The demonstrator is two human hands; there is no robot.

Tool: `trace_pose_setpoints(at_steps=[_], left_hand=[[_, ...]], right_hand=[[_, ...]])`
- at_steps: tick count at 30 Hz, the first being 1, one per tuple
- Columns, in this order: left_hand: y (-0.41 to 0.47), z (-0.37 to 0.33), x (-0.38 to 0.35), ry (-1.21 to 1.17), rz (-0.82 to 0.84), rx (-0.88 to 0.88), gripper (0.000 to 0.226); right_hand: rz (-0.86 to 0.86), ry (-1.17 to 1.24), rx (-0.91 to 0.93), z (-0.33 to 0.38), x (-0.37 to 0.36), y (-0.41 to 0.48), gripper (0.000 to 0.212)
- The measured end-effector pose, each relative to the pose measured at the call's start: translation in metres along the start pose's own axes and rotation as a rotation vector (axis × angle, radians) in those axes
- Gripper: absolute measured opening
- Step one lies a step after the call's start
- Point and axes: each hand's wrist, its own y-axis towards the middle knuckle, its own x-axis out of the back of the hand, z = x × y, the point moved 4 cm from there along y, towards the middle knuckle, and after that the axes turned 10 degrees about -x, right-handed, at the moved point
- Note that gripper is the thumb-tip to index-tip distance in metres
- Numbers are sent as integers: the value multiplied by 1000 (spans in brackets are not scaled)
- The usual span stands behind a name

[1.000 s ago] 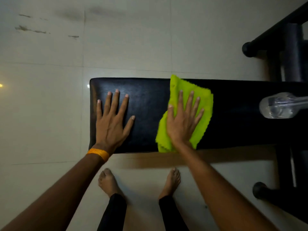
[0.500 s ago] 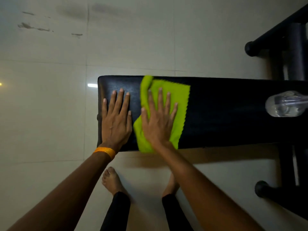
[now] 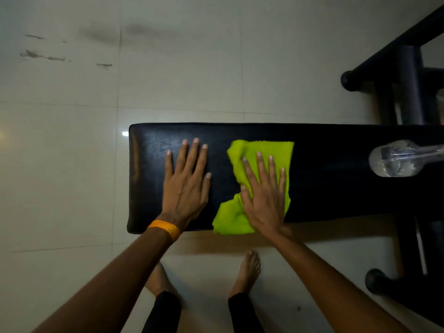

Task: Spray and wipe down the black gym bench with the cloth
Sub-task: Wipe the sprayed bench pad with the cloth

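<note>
While the left hand (image 3: pixel 186 186) braces flat and empty near the desk's (image 3: pixel 324 200) left end, the right hand (image 3: pixel 263 198) presses the green cloth (image 3: pixel 262 150), fingers spread. Best practice: even pressure, overlapping strokes toward the far right end.

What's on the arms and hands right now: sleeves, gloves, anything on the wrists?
Both forearms are bare, with no sleeves in view, and both hands are ungloved. The left hand has an orange band with a woven-looking pattern around its wrist. The right hand and its wrist carry nothing. No rings show on the fingers of either.
</note>
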Motion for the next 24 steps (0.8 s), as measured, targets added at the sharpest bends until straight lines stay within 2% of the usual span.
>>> trace_pose_setpoints(at_steps=[2,3,7,9,10,13,15,17,19,21,22,24], left_hand=[[18,-15,-3,-15,-1,-28,65],[26,-20,-4,-18,1,-31,65],[54,-32,-13,-16,29,-52,69],[68,-40,-19,-20,42,-74,70],[72,-45,-23,-23,48,-75,71],[79,-63,-35,0,69,-46,74],[76,-68,-41,49,74,-31,74],[74,-69,-44,83,88,-34,75],[73,-69,-44,108,86,-35,76],[74,-68,-43,118,78,-34,76],[74,-69,-43,120,72,-32,76],[74,-69,-41,125,63,-26,76]], right_hand=[[46,4,126,-20,4,8,70],[40,1,130,-35,8,22,70],[-13,43,-173,-105,23,96,71],[-35,95,-306,-110,27,106,73],[-51,71,-303,-104,27,100,73],[7,-7,-25,-88,19,63,69],[52,-8,122,-107,22,70,71],[22,6,36,-144,29,99,72],[-22,71,-171,-168,35,114,70],[-85,67,-334,-154,32,99,69],[-95,52,-346,-142,30,86,67],[-69,41,-184,-120,23,60,64]])
